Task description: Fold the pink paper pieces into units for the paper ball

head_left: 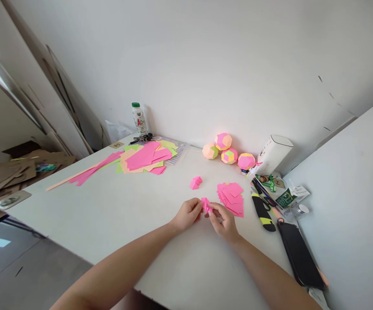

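Note:
Both hands meet over the table around a small folded piece of pink paper (206, 204). My left hand (189, 214) pinches its left side between thumb and fingers. With thumb and fingertips, my right hand (223, 219) grips its right side. Just beyond the hands lie a few folded pink paper pieces (195, 182), close together. To the right of them is a loose stack of pink paper sheets (232, 199). Several folded paper balls (229, 156) in pink, peach, yellow and green stand by the wall.
Pink, peach and green sheets (144, 157) are heaped at the back left, beside paper strips (92, 170) and a green-capped bottle (139, 119). Along the right edge are a white box (275, 154), a black-and-yellow cutter (263, 212) and a black phone-like object (300, 254).

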The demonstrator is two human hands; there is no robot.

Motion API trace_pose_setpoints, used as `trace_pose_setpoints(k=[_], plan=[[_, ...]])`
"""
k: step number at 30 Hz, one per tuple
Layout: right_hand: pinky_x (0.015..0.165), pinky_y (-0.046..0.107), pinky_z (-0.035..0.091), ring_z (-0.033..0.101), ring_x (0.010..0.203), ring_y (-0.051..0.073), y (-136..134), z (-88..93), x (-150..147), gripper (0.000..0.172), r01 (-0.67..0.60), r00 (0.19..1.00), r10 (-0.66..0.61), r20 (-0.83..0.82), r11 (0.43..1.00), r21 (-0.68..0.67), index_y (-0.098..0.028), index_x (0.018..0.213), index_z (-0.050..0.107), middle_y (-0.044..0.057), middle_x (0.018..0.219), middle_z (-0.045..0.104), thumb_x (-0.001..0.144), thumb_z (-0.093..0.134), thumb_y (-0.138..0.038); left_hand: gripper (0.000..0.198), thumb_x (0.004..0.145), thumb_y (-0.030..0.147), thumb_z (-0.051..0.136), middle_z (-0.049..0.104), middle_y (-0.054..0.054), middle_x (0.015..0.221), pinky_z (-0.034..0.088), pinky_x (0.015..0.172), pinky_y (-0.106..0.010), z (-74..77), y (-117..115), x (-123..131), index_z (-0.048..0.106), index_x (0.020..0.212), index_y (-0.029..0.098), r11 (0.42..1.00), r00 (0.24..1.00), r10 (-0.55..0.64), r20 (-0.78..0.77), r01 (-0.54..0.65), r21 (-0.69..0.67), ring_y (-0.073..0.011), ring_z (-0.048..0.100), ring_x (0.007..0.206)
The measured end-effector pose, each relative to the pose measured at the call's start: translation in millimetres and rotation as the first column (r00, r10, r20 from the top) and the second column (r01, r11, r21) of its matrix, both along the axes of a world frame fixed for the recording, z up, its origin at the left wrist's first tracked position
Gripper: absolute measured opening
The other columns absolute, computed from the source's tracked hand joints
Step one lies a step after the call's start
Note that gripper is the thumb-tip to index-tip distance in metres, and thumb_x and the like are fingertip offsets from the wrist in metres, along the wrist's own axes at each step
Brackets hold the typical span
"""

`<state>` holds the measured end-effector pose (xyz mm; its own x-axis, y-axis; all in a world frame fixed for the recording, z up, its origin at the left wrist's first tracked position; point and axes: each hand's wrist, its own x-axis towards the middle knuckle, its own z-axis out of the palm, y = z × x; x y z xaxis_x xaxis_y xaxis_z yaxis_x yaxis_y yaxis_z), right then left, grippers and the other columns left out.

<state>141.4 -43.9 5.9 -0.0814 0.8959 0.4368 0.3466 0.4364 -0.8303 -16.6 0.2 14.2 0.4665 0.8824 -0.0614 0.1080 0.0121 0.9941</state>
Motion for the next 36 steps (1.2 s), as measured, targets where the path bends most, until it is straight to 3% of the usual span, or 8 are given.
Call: trace_pose_setpoints(k=[8,17,21,25,29,33,36], plan=[[0.05,0.026,0.053,0.065,0.059,0.017,1,-4.2,2,0.021,0.081,0.997,-0.08,0.005,0.995,-0.061,-0.019,0.1,0.059,0.006,0.075,0.068,0.09,0.046,-0.032,0.03,0.086,0.041,0.04,0.049,0.004,0.054,0.034,0.05,-0.022,0.4,0,0,0.044,0.066,0.019,0.999,1.0,0.008,-0.019,-0.007,0.047,-0.0098,0.042,0.048],[0.05,0.025,0.053,0.065,0.062,0.017,0,-4.2,2,0.016,-0.002,1.0,0.001,-0.015,1.0,-0.028,-0.018,0.098,0.058,0.006,0.08,0.062,0.086,0.052,-0.027,0.028,0.084,0.041,0.044,0.048,0.005,0.054,0.032,0.049,-0.022,-2.9,0,1,0.046,0.067,0.018,0.997,0.999,0.038,-0.025,-0.036,0.075,-0.0092,0.04,0.048],[0.051,0.026,0.053,0.063,0.058,0.015,2,-6.1,3,0.014,-0.03,0.999,0.03,-0.024,0.999,-0.014,-0.018,0.095,0.06,0.006,0.081,0.064,0.086,0.051,-0.024,0.031,0.083,0.044,0.047,0.048,0.004,0.054,0.031,0.048,-0.021,-3.3,1,0,0.048,0.068,0.017,1.0,1.0,-0.007,0.002,0.007,0.003,-0.0086,0.041,0.048],[0.048,0.025,0.05,0.06,0.05,0.014,3,-8.7,3,0.012,-0.04,0.999,0.04,-0.022,0.999,-0.031,-0.018,0.087,0.061,0.002,0.067,0.062,0.085,0.05,-0.021,0.03,0.081,0.046,0.052,0.049,0.005,0.052,0.03,0.047,-0.02,-4.5,4,0,0.052,0.076,0.017,0.996,0.994,-0.074,0.085,0.079,-0.049,-0.008,0.042,0.047],[0.045,0.024,0.048,0.058,0.046,0.013,3,-9.3,3,0.01,-0.066,0.998,0.065,-0.009,0.996,-0.057,-0.018,0.083,0.06,0.0,0.059,0.057,0.084,0.049,-0.018,0.032,0.079,0.048,0.054,0.047,0.006,0.046,0.028,0.045,-0.02,-7.8,6,0,0.052,0.074,0.016,0.991,0.987,-0.061,0.15,0.078,-0.11,-0.007,0.04,0.041],[0.045,0.024,0.046,0.057,0.048,0.013,2,-7.7,4,0.013,-0.083,0.996,0.083,0.012,0.996,-0.023,-0.019,0.087,0.058,0.0,0.063,0.056,0.081,0.048,-0.012,0.031,0.077,0.047,0.057,0.05,0.005,0.044,0.029,0.043,-0.02,-9.1,9,1,0.05,0.071,0.016,0.979,0.975,-0.02,0.222,0.065,-0.194,-0.0068,0.041,0.038],[0.049,0.025,0.049,0.058,0.056,0.013,2,-8.4,4,0.026,-0.117,0.992,0.113,0.057,0.991,0.065,-0.019,0.097,0.056,0.005,0.081,0.058,0.076,0.046,-0.007,0.03,0.076,0.043,0.058,0.049,0.005,0.044,0.03,0.042,-0.02,-8.0,11,0,0.048,0.068,0.017,0.968,0.964,0.006,0.267,0.062,-0.245,-0.0066,0.041,0.037]])
